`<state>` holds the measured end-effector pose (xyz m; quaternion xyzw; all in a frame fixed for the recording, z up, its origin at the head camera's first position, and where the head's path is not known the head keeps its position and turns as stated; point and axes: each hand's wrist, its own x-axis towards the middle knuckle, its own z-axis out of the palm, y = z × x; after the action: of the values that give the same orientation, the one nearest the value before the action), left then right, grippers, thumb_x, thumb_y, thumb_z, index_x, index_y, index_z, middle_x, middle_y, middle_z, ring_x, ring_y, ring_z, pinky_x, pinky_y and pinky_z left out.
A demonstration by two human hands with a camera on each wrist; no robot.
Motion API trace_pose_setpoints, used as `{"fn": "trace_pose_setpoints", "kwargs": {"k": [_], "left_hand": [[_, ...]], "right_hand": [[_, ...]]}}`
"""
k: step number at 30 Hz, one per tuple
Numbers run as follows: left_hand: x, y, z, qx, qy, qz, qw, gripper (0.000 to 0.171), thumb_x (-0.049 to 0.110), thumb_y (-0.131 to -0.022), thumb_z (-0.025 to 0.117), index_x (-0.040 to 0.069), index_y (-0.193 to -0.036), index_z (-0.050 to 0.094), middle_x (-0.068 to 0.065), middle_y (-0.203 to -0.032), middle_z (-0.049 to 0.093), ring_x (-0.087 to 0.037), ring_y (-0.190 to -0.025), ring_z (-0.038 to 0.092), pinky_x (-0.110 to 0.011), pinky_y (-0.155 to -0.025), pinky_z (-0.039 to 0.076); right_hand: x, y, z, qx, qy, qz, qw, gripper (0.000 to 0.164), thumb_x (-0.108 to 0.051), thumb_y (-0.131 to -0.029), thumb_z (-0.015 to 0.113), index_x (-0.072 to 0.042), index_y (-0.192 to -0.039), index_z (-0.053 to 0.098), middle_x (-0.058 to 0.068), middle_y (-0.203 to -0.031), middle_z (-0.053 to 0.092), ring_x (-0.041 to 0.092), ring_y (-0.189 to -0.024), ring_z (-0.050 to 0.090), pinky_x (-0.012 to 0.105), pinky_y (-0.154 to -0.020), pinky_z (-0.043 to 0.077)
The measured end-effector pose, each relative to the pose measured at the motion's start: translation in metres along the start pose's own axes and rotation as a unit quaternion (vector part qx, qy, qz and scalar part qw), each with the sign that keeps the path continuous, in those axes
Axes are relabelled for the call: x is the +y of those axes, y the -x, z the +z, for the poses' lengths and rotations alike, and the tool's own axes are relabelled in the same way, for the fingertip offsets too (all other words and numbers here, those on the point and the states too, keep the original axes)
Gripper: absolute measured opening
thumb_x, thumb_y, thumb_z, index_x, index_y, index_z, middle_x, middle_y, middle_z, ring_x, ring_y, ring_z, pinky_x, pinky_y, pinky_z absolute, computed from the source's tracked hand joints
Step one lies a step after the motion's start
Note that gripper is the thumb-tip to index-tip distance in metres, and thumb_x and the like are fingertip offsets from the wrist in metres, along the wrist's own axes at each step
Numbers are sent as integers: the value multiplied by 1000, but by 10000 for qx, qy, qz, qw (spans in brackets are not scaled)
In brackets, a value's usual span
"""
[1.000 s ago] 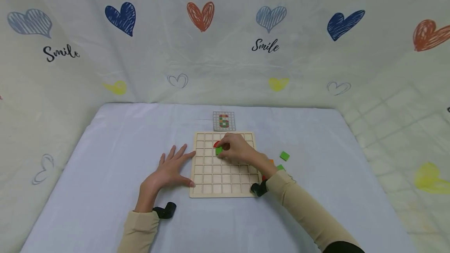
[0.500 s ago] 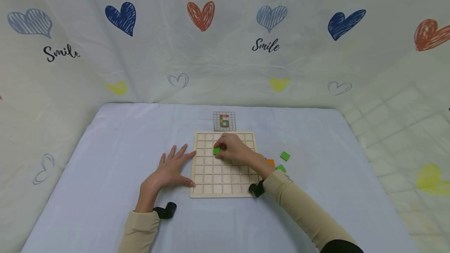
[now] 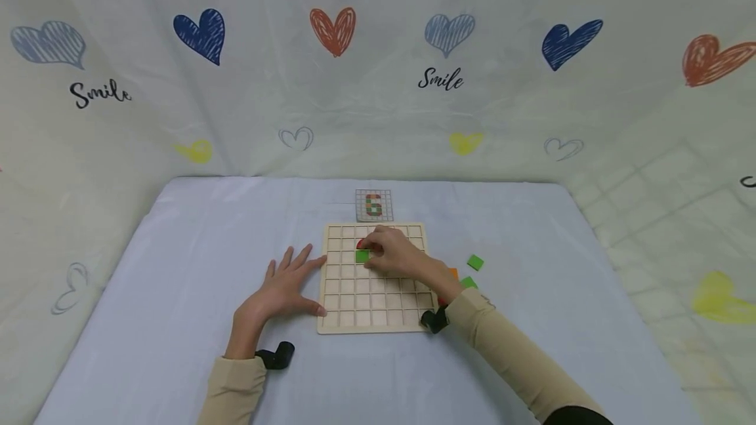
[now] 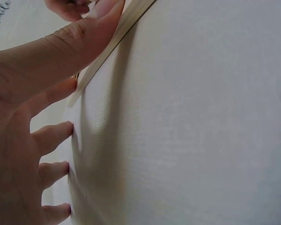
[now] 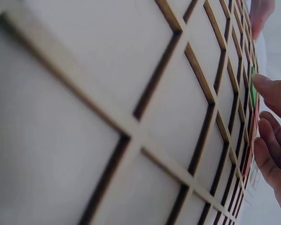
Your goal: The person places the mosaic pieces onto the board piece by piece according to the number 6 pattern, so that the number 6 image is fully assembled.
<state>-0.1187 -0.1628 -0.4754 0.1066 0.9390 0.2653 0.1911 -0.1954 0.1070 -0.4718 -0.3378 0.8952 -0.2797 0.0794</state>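
My right hand (image 3: 397, 252) is over the upper part of a wooden grid board (image 3: 357, 302). A green square tile (image 3: 361, 256) lies flat in one of its cells, with the thumb (image 5: 269, 86) right at the tile's edge in the right wrist view. The other fingers are bent and stand apart from that tile. Just behind it a red tile with a rounded corner (image 3: 359, 244) shows, partly covered by the fingers. My left hand (image 3: 283, 288) rests spread at the board's left side, its thumb (image 4: 100, 30) and index finger touching the wooden edge.
Behind the board lies a small pattern card (image 3: 374, 206) with a coloured figure on a grid. To the right are loose tiles: a green one (image 3: 475, 262), another green one (image 3: 468, 283) and an orange one (image 3: 453, 273). The right forearm partly hides a red piece (image 3: 441, 300).
The green tile, earlier pinched between my right fingers, has moved slightly left and now lies in its cell. My right fingers have loosened from it. The left hand has stayed in place.
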Motion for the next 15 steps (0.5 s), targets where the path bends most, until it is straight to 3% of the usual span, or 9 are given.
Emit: {"fn": "trace_pose_setpoints", "kwargs": {"k": [8,15], "left_hand": [[1,0,0,-9,49,-28,10000,107,38,-70,95,18,-159,41,-16,-173,12,-49,-157,-6,-73,-121,-3],[0,-1,0,3,81,-26,10000,108,39,-68,95,18,-159,41,-16,-173,13,-48,-158,-5,-73,-121,-3]], "right_hand": [[6,17,-15,123,-162,325,9993,26,-7,-87,79,-3,-112,75,7,-102,69,19,-91,62,31,-81,54],[16,44,-29,239,-242,793,9963,28,-10,-88,79,-5,-116,74,6,-105,71,18,-93,63,32,-83,56]]}}
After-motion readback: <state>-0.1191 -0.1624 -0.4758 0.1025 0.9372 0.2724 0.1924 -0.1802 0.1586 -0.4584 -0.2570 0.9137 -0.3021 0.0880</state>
